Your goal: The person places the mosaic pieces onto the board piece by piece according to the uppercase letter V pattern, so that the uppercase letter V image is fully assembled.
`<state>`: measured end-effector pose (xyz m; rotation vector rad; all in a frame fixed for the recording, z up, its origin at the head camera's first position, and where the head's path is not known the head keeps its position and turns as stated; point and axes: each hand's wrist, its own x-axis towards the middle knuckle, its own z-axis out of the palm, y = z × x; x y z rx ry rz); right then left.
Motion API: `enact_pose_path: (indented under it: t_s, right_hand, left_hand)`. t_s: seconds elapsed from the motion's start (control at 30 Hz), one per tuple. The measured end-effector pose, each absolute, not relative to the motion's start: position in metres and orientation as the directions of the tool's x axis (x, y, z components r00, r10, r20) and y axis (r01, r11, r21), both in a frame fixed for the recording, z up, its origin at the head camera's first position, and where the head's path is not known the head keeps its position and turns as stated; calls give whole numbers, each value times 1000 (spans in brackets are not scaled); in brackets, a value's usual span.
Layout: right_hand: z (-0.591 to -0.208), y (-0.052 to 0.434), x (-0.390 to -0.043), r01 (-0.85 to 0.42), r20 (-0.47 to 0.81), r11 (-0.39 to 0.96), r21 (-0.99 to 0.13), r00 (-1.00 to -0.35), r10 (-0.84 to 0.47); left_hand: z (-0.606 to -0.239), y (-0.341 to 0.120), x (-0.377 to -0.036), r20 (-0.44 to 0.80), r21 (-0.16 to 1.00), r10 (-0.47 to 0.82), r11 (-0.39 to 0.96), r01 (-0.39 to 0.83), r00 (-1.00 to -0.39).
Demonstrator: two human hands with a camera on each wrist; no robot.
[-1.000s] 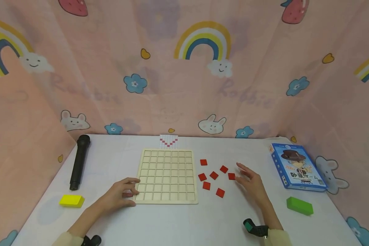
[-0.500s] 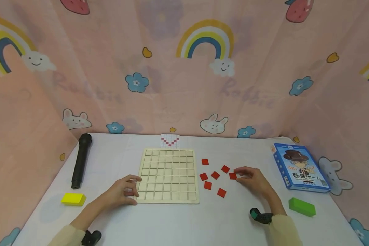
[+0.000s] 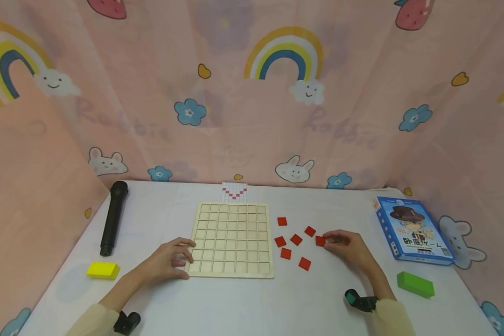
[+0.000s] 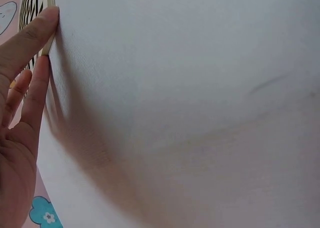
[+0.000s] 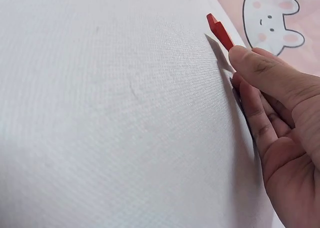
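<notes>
On the white table [image 3: 243, 303] lies a wooden grid tray [image 3: 232, 240], every visible cell bare. The left hand [image 3: 168, 260] rests at its near-left corner, fingers loosely curled against the edge, gripping nothing. Just right of the tray lie loose red tiles [image 3: 296, 239]. The right hand [image 3: 349, 247] pinches the rightmost red tile [image 3: 320, 241], tipped up on edge on the cloth in the right wrist view.
</notes>
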<state>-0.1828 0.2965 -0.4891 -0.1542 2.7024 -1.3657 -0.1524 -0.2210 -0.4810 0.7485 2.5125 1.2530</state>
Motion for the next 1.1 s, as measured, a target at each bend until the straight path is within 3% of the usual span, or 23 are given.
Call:
enact_pose_path:
  t_s: [1.1]
  right_hand:
    - [-487, 276, -161, 162, -143, 522, -837, -987, 77]
  left_hand:
    - [-481, -220, -152, 8, 803, 514, 507, 312, -858]
